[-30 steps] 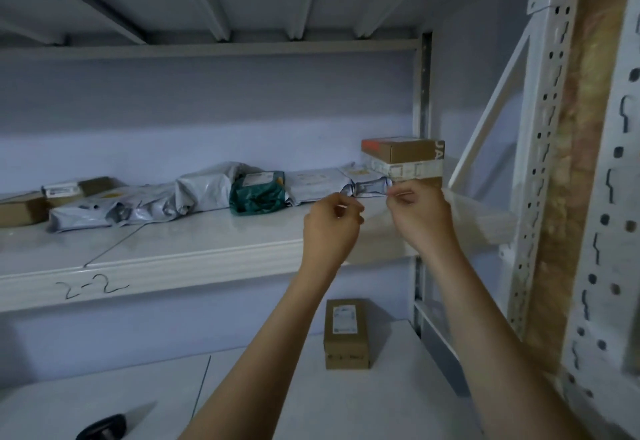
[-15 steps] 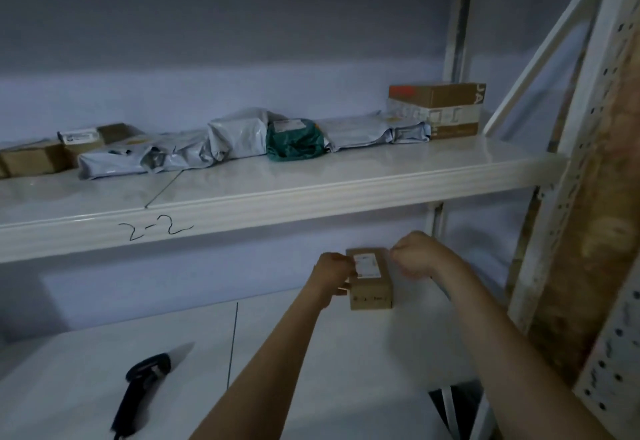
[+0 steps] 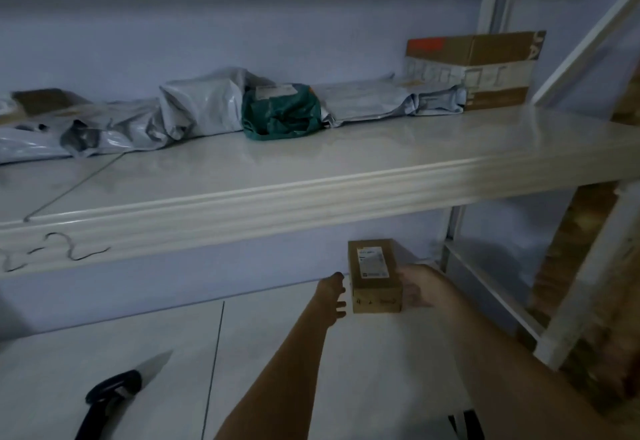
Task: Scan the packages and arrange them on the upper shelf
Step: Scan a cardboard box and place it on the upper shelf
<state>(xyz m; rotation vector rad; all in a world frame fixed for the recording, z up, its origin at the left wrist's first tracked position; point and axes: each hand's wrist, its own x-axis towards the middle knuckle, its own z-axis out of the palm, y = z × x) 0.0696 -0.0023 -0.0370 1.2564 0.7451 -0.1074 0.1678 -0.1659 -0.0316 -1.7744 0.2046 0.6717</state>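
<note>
Small brown box (image 3: pixel 375 275) lies flat on lower shelf (image 3: pixel 277 353), long axis running front-to-back, label up. Right hand (image 3: pixel 417 285) grips its right side; left hand (image 3: pixel 333 296) just beside it, fingers relaxed, holding nothing.

A small brown cardboard box with a white label (image 3: pixel 374 275) lies on the white lower shelf (image 3: pixel 363 363), the right hand (image 3: pixel 417 285) against its right side and the left hand (image 3: pixel 332 296) just beside its left. A black handheld scanner (image 3: pixel 109 401) lies on that shelf at left. On the white upper shelf (image 3: pixel 346 162) lie grey plastic mailers (image 3: pixel 374 100), a green plastic parcel (image 3: pixel 280 110) and a large brown cardboard box (image 3: pixel 474 67).
</note>
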